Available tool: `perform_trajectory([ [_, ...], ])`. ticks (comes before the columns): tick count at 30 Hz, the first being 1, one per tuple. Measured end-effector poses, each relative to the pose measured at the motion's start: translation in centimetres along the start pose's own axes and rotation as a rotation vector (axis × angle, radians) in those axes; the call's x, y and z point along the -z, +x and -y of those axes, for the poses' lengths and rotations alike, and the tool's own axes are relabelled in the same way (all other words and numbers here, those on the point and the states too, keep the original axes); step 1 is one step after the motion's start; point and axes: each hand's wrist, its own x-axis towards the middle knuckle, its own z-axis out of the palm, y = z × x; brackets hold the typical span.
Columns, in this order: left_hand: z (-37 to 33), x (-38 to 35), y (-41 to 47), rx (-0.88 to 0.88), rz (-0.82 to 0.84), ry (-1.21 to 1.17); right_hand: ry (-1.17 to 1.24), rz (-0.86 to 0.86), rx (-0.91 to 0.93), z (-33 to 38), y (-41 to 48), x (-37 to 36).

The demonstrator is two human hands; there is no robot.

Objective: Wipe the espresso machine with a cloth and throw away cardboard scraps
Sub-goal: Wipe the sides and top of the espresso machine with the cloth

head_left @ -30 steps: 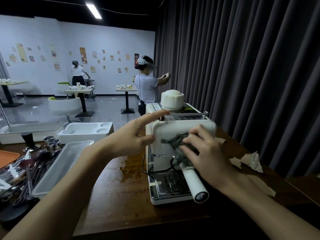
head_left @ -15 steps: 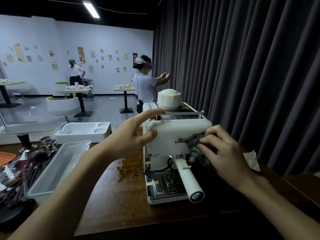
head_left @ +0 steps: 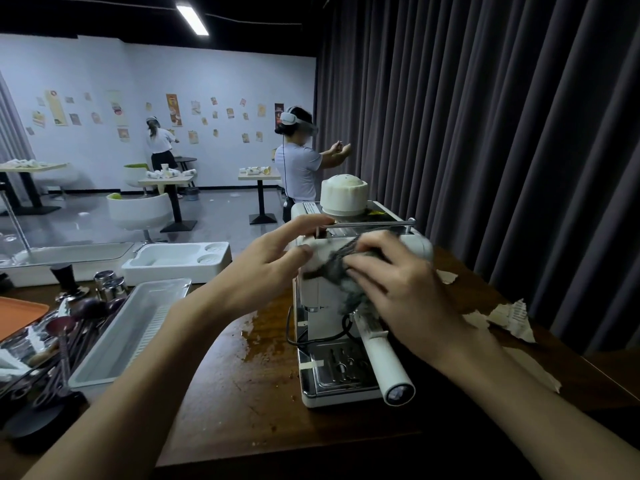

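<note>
A white espresso machine point(head_left: 320, 303) stands on the dark wooden counter point(head_left: 242, 393), its white portafilter handle point(head_left: 389, 367) pointing toward me. My right hand point(head_left: 398, 289) presses a grey cloth point(head_left: 337, 268) against the machine's front upper face. My left hand point(head_left: 270, 268) braces the machine's top left corner, fingers spread, thumb on the front. Torn cardboard scraps point(head_left: 509, 317) lie on the counter right of the machine, with another scrap point(head_left: 446, 276) near the curtain.
A clear plastic tray point(head_left: 138, 323) and a jumble of spoons and tools point(head_left: 59, 337) lie to the left, with an orange tray point(head_left: 17, 313) beyond. A white moulded tray point(head_left: 176, 259) sits behind. A dark curtain point(head_left: 502, 133) hangs right. Two people stand in the far room.
My right hand slid the cloth across the machine's front, out to the right edge and then back left and upward. My left hand stayed on the top left corner.
</note>
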Motion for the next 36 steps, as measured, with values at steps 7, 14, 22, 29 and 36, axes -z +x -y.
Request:
perform_trajectory([
  [7, -0.3, -0.4, 0.1, 0.010, -0.039, 0.068, 0.008, -0.139, -0.188, -1.4, -0.4, 1.0],
  [14, -0.7, -0.9, 0.1, 0.020, -0.095, 0.084, -0.133, 0.016, -0.125, 1.1, 0.1, 0.0],
  [22, -3.3, -2.5, 1.9, 0.055, -0.221, 0.445, -0.104, -0.107, -0.276, -3.8, -2.5, 2.7],
  [29, -6.5, -8.4, 4.7, 0.221, -0.272, 0.696, 0.104, -0.128, -0.437, -5.7, -3.2, 4.1],
  [36, -4.1, -7.6, 5.1, 0.012, -0.459, 0.721, 0.292, -0.064, -0.487, -5.7, -3.5, 4.2],
])
